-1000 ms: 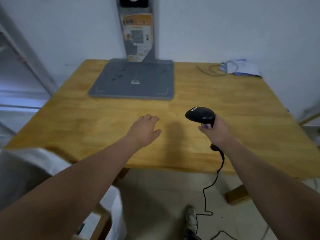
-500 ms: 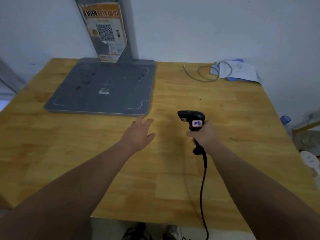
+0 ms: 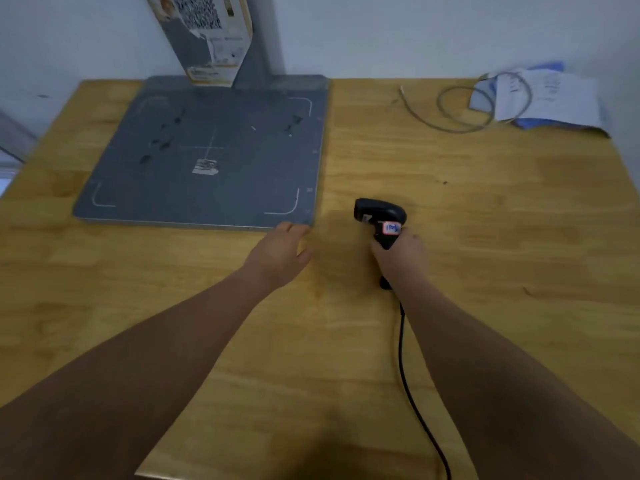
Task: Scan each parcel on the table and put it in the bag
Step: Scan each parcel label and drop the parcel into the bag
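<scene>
Where the wooden table (image 3: 485, 258) meets the white wall on the left, a flat grey platform (image 3: 166, 188) lies on the tabletop. It is marked with white corner lines and a thin cross, and a small pale label (image 3: 205, 167) is stuck near its middle. From its back edge a grey post (image 3: 258, 46) rises, and a printed poster (image 3: 207, 36) with a code pattern and a yellow border hangs on the post's front, cut off by the top of the view. Just in front of the platform's near right corner the left hand (image 3: 280, 252) reaches forward over the table, fingers loosely extended and thumb spread aside. It holds nothing, and whether the fingertips touch the platform's edge cannot be told. Near it on the right, but apart, the right hand (image 3: 403, 252) grips the handle of a black barcode scanner (image 3: 379, 213), fingers curled round it. The scanner's head points left toward the platform. Its black cable (image 3: 401, 358) runs from the handle's bottom back beside the right forearm and off the table's near edge. Farther right, at the back of the table, a thin grey wire (image 3: 450, 128) lies in a loose loop. It partly overlaps a white printed sheet (image 3: 550, 98) resting on something blue by the wall; whether that is a parcel cannot be told.
</scene>
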Motion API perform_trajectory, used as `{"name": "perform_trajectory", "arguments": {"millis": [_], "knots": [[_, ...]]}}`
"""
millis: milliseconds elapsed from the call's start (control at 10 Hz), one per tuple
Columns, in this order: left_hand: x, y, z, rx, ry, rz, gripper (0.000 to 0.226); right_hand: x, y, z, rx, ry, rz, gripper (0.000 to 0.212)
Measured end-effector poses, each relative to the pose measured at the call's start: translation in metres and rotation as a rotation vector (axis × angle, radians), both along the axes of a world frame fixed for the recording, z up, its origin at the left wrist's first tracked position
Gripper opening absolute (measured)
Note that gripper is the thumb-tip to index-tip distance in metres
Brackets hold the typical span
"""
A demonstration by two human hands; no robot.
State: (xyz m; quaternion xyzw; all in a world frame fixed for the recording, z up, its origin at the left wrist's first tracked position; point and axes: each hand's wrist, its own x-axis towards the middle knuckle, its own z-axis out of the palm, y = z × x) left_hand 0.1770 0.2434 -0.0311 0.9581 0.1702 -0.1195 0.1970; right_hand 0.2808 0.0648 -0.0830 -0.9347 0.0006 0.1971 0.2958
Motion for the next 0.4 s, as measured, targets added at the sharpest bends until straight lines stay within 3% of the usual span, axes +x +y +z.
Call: {"name": "perform_trajectory", "arguments": {"millis": [100,400], "knots": [[0.002,0.002,-0.001,-0.009,0.000,-0.013,0.050,-0.003,-0.003,-0.003,-0.081,-0.038,0.002,0.057],[-0.003,-0.008,0.015,-0.006,-0.055,-0.049,0.051,-0.009,-0.020,0.030,-0.094,0.007,-0.009,0.066]]}}
